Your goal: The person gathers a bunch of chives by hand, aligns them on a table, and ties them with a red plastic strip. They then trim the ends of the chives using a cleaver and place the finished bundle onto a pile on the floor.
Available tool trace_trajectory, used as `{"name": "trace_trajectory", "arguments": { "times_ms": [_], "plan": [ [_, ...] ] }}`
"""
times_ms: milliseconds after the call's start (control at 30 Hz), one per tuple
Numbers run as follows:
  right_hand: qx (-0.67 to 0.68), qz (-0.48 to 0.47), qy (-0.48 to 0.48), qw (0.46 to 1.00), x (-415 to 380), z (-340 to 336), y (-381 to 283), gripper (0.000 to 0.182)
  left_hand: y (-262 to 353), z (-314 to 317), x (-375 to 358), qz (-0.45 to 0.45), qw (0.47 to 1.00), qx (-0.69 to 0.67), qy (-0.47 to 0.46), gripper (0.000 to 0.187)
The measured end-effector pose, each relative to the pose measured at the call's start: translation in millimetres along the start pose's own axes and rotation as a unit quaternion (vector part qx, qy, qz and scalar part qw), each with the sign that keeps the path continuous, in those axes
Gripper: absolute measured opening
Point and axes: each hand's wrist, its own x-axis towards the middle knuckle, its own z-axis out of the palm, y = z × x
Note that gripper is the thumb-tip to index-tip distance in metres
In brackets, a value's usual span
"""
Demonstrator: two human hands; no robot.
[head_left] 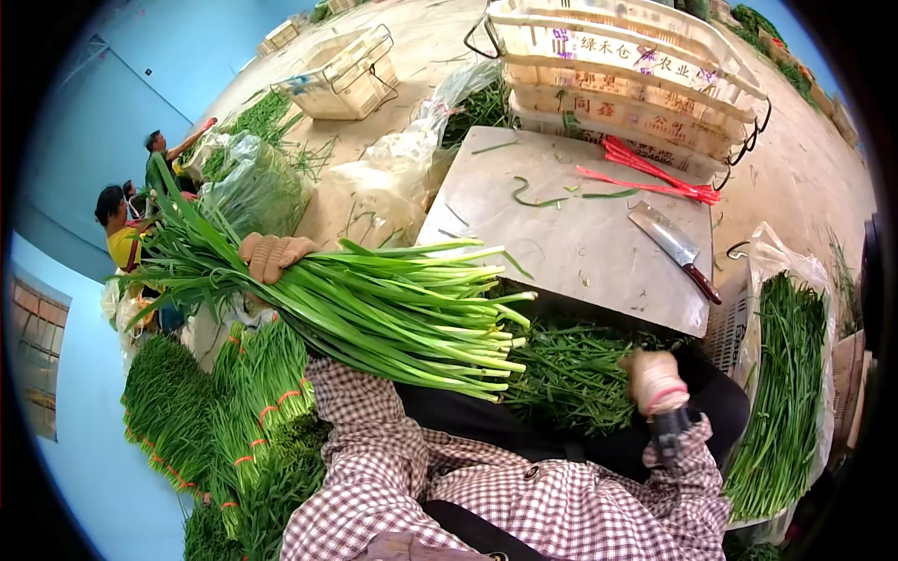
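My left hand [273, 258], in a tan glove, is wrapped round a large bunch of garlic chives [393, 304]. The leaves fan out to the left, and the pale stem ends point right, close to the near edge of a metal-topped table [561, 229]. My right hand [655, 381], also gloved and smeared by motion, is over the right side of a heap of loose green trimmings [580, 374] in front of me. A cleaver [669, 243] with a brown handle lies on the table's right side. Red ties [655, 173] and stray leaves lie behind it.
Stacked plastic crates [636, 75] stand behind the table. To the right, a lined crate holds long chives [781, 393]. Tied bundles [253, 402] are piled at my left. A plastic bag of greens [257, 187] and another crate [341, 79] stand farther back, near people [122, 229].
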Motion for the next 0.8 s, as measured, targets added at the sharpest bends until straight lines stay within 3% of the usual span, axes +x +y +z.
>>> {"name": "trace_trajectory", "arguments": {
  "times_ms": [67, 133, 200, 233, 300, 367, 400, 500, 567, 667, 800],
  "plan": [
    [0.206, -0.127, 0.282, 0.928, -18, -29, -12, 0.037, -8, 2, -2, 0.0, 1.0, 0.007, 0.011, 0.029],
    [0.148, -0.237, 0.435, 0.856, -35, -74, -51, 0.022, -22, 0, -2, 0.017, 1.0, -0.006, 0.017, 0.031],
    [-0.009, -0.293, 0.511, 0.808, -41, -97, -80, 0.025, -30, 2, 3, 0.004, 1.0, -0.008, 0.016, 0.032],
    [-0.084, -0.303, 0.507, 0.802, -38, -107, -94, 0.038, -31, 2, 5, -0.016, 1.0, -0.003, 0.011, 0.031],
    [-0.173, -0.266, 0.51, 0.799, -24, -113, -116, 0.046, -33, 2, 8, -0.052, 0.999, 0.007, -0.002, 0.029],
    [-0.124, -0.221, 0.477, 0.841, -5, -103, -126, 0.046, -39, 4, 11, -0.066, 0.998, -0.014, -0.007, 0.027],
    [-0.039, -0.219, 0.448, 0.866, 1, -100, -128, 0.035, -41, 6, 10, -0.072, 0.997, -0.021, -0.008, 0.027],
    [0.031, -0.304, 0.335, 0.891, 3, -99, -118, 0.028, -42, 6, 8, -0.085, 0.995, -0.044, -0.03, 0.023],
    [0.061, -0.355, 0.34, 0.869, -3, -95, -111, 0.023, -40, 9, 4, -0.094, 0.995, 0.003, -0.027, 0.019],
    [0.039, -0.349, 0.333, 0.875, -10, -77, -100, 0.024, -42, 17, 3, -0.109, 0.99, 0.071, -0.056, 0.017],
    [0.071, -0.349, 0.314, 0.88, -12, -47, -75, 0.024, -43, 29, 22, -0.161, 0.975, 0.064, -0.14, 0.025]
  ]
}}
